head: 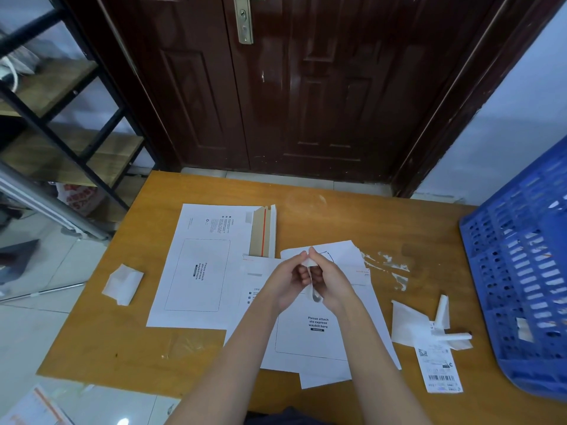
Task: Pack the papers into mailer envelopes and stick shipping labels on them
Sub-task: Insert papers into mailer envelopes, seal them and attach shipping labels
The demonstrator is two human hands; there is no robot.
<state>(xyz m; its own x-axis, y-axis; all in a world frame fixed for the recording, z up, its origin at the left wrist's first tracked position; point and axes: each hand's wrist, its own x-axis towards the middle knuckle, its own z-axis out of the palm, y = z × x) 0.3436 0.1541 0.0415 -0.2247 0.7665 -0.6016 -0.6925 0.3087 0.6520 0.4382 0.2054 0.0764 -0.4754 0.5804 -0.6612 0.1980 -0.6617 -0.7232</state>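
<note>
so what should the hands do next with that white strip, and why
Probably drop it aside with the other scraps. Both the left hand and right hand pinch a curled white strip above the mailer envelope, whose waybill box is bare. The shipping label lies unused to the right.

A dark reddish-brown wooden door (306,87) with a brass-coloured handle plate (244,19) is standing behind the orange-brown wooden table (122,348). A blue perforated plastic crate (521,265) is sitting at the table's right edge. A black metal shelf rack with wooden boards (61,118) is standing on the left.
</note>
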